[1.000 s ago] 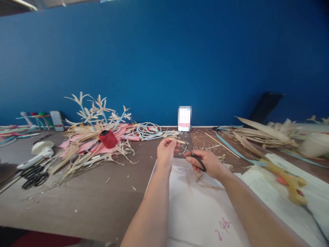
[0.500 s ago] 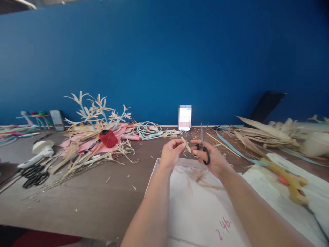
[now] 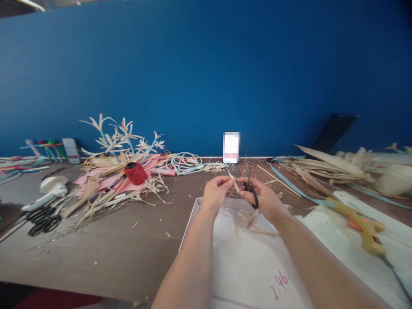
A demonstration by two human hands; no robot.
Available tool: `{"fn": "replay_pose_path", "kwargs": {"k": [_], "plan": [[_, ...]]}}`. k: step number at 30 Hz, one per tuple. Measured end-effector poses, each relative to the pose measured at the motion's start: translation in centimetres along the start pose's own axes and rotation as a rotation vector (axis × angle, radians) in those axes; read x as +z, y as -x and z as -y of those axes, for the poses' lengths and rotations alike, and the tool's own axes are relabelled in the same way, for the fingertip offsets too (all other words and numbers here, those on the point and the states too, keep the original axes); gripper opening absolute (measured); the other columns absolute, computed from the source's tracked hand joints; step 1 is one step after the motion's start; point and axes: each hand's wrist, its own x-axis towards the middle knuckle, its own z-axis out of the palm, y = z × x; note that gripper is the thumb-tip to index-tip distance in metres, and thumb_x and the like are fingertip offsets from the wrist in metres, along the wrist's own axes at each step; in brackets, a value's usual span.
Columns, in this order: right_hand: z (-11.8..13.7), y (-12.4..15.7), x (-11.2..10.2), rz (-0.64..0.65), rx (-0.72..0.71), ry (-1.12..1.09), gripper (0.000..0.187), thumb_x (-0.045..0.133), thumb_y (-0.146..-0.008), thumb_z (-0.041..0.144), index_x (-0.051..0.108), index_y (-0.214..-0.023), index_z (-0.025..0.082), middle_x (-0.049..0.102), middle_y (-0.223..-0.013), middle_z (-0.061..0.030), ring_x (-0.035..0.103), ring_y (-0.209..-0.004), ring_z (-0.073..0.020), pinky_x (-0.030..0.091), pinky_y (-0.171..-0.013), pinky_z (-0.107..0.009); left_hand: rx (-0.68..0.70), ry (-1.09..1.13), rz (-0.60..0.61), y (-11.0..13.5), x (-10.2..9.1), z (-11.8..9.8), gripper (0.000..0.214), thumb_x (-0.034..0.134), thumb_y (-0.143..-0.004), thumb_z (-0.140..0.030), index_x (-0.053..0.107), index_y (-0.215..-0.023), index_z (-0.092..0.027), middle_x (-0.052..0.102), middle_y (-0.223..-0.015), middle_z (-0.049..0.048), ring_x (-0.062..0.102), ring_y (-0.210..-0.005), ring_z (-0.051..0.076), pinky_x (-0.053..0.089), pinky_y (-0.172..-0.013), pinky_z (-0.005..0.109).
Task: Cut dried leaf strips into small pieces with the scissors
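My left hand [image 3: 216, 192] pinches a small pale strip of dried husk [image 3: 234, 182] between thumb and fingers. Black-handled scissors [image 3: 255, 198] sit in my right hand [image 3: 264, 199], their blades pointing up and away from me. The fingertips of that hand are close to the lower end of the strip; whether they touch it I cannot tell. Both hands are above the far edge of a shallow white box [image 3: 244, 257] with pink writing. Several husk scraps [image 3: 252, 221] lie inside the box.
On the left are husk flowers on blue stems [image 3: 112, 139], a red thread spool [image 3: 135, 173] and black-handled scissors [image 3: 45, 219]. A phone [image 3: 231, 148] stands against the blue wall. At right lie a yellow glue gun [image 3: 363, 229], papers [image 3: 328, 227] and dried husks [image 3: 341, 165].
My right hand has moved slightly left, nearer my left hand. The scissors have turned and their blades look closer together. My left hand still holds the husk strip.
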Motion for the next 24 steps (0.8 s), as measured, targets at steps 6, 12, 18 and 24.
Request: {"fn": "replay_pose_path", "kwargs": {"k": [6, 12, 18, 24], "plan": [[-0.2, -0.1, -0.1, -0.071, -0.007, 0.023, 0.044, 0.069, -0.065, 0.033, 0.055, -0.104, 0.02, 0.057, -0.077, -0.0001, 0.053, -0.066, -0.0127, 0.039, -0.059, -0.025, -0.006, -0.024, 0.015, -0.1, 0.1, 0.5, 0.02, 0.067, -0.062, -0.029, 0.063, -0.075, -0.015, 0.063, -0.068, 0.0038, 0.057, -0.061, 0.011, 0.044, -0.053, 0.02], [0.3, 0.2, 0.1, -0.085, 0.031, 0.104, 0.045, 0.065, -0.068, 0.04, 0.055, -0.106, 0.018, 0.06, -0.074, -0.0026, 0.053, -0.063, -0.0136, 0.037, -0.051, -0.023, 0.017, -0.021, -0.038, -0.1, 0.0, 0.3, 0.021, 0.068, -0.062, -0.03, 0.065, -0.076, -0.014, 0.064, -0.068, 0.0036, 0.056, -0.06, 0.01, 0.045, -0.056, 0.021], [0.9, 0.9, 0.2, 0.164, 0.171, 0.158, 0.05, 0.058, -0.072, 0.05, 0.057, -0.109, 0.016, 0.064, -0.074, -0.0052, 0.054, -0.06, -0.0129, 0.036, -0.047, -0.022, 0.034, 0.107, -0.13, -0.5, -0.5, 0.0, 0.029, 0.069, -0.06, -0.032, 0.066, -0.081, -0.013, 0.064, -0.07, 0.0041, 0.056, -0.061, 0.01, 0.044, -0.054, 0.019], [1.2, 1.2, 0.4, 0.289, 0.174, 0.228, 0.048, 0.059, -0.072, 0.049, 0.06, -0.107, 0.016, 0.063, -0.07, -0.0044, 0.053, -0.057, -0.0119, 0.038, -0.046, -0.021, 0.074, 0.13, -0.162, -0.8, -0.7, 0.1, 0.029, 0.069, -0.06, -0.033, 0.065, -0.08, -0.013, 0.063, -0.07, 0.003, 0.056, -0.062, 0.009, 0.042, -0.052, 0.017]]}}
